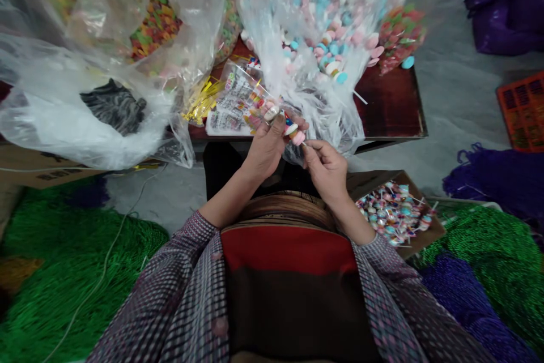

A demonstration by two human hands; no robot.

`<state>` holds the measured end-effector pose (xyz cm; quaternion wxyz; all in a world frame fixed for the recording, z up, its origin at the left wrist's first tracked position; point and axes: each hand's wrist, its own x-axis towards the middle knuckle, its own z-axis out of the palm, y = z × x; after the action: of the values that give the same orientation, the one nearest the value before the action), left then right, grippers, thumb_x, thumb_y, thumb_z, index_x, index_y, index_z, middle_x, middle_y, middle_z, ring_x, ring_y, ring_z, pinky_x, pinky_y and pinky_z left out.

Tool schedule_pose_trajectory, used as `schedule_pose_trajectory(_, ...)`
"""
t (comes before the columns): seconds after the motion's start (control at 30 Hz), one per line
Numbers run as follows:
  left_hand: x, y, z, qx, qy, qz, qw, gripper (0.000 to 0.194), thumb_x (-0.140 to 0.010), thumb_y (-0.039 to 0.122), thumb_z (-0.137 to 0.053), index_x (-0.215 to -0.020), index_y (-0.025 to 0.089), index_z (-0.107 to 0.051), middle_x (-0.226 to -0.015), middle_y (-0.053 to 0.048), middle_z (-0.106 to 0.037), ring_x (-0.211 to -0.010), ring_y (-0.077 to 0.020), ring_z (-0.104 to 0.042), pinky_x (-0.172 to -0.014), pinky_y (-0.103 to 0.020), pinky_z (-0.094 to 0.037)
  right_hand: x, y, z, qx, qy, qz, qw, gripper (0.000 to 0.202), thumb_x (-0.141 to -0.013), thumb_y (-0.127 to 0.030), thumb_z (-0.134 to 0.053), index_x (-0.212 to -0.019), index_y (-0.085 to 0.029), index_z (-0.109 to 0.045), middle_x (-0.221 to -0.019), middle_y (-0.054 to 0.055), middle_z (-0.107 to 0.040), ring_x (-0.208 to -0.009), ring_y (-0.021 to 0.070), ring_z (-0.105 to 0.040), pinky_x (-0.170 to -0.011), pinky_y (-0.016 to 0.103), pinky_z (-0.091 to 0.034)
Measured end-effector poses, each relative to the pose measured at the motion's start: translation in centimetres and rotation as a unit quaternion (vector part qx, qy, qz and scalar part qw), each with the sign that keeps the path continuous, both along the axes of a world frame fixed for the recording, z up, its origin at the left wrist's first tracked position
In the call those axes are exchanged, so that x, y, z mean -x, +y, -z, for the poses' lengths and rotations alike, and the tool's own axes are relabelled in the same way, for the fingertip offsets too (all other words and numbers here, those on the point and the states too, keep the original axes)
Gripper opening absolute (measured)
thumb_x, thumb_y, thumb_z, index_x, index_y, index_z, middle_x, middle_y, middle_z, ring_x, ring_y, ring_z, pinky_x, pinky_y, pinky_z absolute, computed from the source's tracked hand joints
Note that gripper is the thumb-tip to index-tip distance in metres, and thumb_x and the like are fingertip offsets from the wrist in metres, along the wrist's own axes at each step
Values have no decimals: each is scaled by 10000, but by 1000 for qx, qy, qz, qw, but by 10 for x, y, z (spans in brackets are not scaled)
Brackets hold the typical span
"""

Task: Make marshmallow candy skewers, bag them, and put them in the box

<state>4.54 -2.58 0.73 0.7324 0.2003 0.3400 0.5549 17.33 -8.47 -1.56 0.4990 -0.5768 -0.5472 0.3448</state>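
Above the table's front edge, my left hand (267,146) is closed on the upper part of a candy skewer (298,137) with pink, white and brown pieces. A clear printed wrapper (257,100) lies around or just behind its upper end; how far it covers the candy is unclear. My right hand (327,169) pinches the thin stick at the skewer's lower end. Gold twist ties (201,99) lie left of the wrappers. Beyond my hands, an open plastic bag (272,29) holds pink, blue and white candies.
At the right, a cardboard box (434,234) holds wrapped candy sticks. Bags of gummy candy (157,26) stand at the back left. Green strands (80,238) and purple netting (457,295) lie on the floor. An orange crate (522,112) is far right.
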Motion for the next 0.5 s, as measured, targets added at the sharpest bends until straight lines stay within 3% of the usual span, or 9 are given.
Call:
schedule_pose_trajectory(0.17,9,1,2,-25,-9,33,999,135,-968,354,-675,-976,220,-679,-982,-54,-760,-1108,-213,-737,-915,-329,-578,1,3,2,32,51,-15,998,256,-952,-473,-652,-959,-227,-724,-547,-80,-551,-485,96,-471,-572,271,-453)
schedule_pose_trajectory(0.3,29,12,-6,-44,-10,-13,999,291,-973,495,-636,-1178,293,-678,-1185,-61,-764,-1185,-242,-724,-978,-362,-575,-9,4,1,32,44,-33,998,286,-948,-497,-660,-955,-223,-745,-563,-76,-561,-503,91,-482,-581,263,-449)
schedule_pose_trajectory(0.4,38,20,-6,-55,15,-50,997,302,-956,532,-638,-1125,288,-694,-1109,-56,-774,-1157,-238,-734,-988,-369,-580,-13,3,0,30,6,-48,998,295,-966,-482,-634,-942,-214,-757,-569,-65,-572,-519,97,-508,-594,265,-462)
schedule_pose_trajectory(0.5,36,20,-3,-59,35,-47,997,234,-970,483,-621,-984,262,-694,-935,-41,-764,-1146,-227,-736,-1022,-381,-577,-12,3,2,5,-35,-44,998,266,-977,-435,-619,-975,-210,-761,-604,-50,-619,-538,105,-545,-602,266,-480)
